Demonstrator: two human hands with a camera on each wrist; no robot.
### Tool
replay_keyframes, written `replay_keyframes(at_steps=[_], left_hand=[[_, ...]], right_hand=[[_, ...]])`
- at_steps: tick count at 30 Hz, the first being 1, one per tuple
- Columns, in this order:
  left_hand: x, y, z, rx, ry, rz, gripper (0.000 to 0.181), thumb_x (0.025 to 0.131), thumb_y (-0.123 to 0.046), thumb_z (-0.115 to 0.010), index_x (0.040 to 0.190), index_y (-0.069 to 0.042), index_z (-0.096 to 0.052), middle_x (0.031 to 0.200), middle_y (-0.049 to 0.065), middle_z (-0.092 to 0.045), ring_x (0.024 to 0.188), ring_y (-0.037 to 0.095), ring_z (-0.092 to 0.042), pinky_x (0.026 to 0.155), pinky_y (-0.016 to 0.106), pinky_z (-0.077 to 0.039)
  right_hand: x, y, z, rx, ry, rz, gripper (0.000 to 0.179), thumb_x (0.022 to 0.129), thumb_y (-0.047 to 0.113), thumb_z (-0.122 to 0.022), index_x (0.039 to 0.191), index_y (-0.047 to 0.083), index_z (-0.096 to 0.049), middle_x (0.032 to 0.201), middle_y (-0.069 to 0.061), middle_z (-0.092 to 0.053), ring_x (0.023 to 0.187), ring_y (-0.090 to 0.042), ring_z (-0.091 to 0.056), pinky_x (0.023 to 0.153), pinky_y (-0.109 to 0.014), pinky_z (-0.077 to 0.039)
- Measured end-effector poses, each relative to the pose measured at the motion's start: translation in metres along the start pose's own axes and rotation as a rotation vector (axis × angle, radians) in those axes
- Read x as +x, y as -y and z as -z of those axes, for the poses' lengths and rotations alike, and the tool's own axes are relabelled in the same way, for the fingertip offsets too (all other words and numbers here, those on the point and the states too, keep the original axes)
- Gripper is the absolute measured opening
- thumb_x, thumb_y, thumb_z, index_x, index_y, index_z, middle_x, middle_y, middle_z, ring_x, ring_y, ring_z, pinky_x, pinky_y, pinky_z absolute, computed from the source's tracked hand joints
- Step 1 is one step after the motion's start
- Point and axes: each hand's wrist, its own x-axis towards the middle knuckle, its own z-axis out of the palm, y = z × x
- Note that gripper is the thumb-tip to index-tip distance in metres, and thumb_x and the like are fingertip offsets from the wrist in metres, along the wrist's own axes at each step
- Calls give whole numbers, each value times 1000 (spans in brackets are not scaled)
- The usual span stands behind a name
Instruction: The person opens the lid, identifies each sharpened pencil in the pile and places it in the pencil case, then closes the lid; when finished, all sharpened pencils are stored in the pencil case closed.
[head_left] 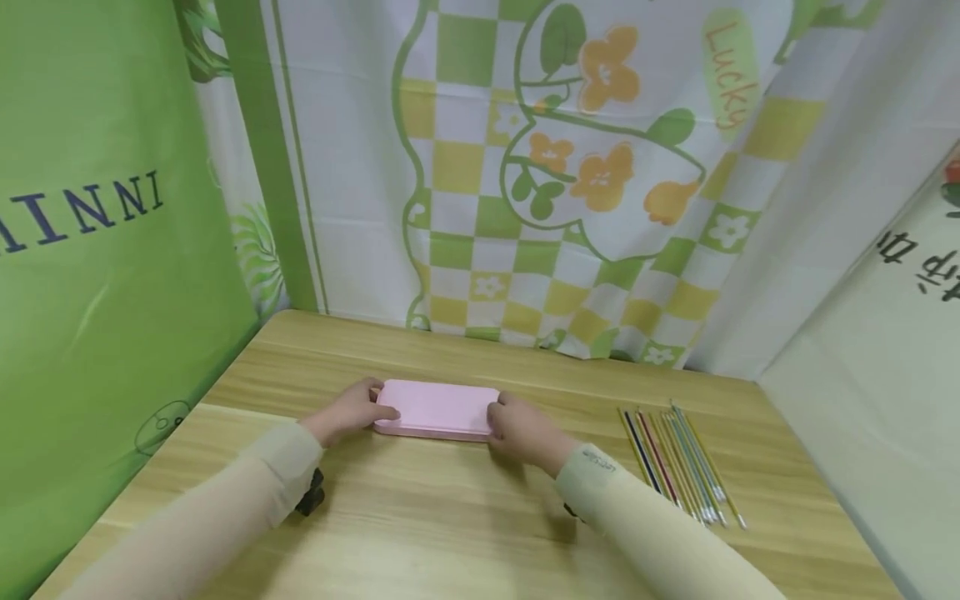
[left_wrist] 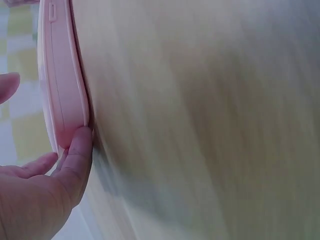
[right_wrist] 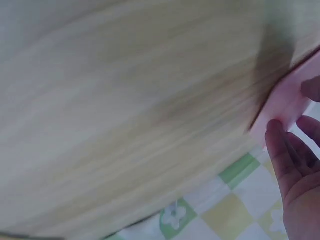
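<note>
A pink pencil case (head_left: 438, 406) with rounded corners lies lengthwise across the wooden table, its lid closed. At its left end, my left hand (head_left: 352, 411) grips the case, the thumb on top near the front corner. My right hand (head_left: 525, 429) holds the opposite end with curled fingers. In the left wrist view, fingertips press the rounded end of the case (left_wrist: 65, 75), and a small raised tab shows on its side. The right wrist view has fingers and thumb of the right hand (right_wrist: 305, 170) around the other end of the case (right_wrist: 285, 102).
Several pencils (head_left: 675, 458) lie side by side on the table to the right, partly behind the right sleeve (head_left: 645, 517). A checked, flowered curtain (head_left: 480, 208) hangs along the table's back edge. Green cloth (head_left: 90, 292) borders the left side.
</note>
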Motion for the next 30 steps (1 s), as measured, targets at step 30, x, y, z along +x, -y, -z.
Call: replay_keyframes(at_steps=[30], left_hand=[[1, -10, -56, 313, 108, -354, 99, 70, -12, -91, 149, 14, -38, 148, 32, -47, 137, 44, -47, 117, 52, -34]], right_hand=[[-77, -23, 11, -144, -75, 136, 18, 89, 15, -77, 89, 8, -61, 84, -2, -53, 74, -20, -55, 69, -38, -53]])
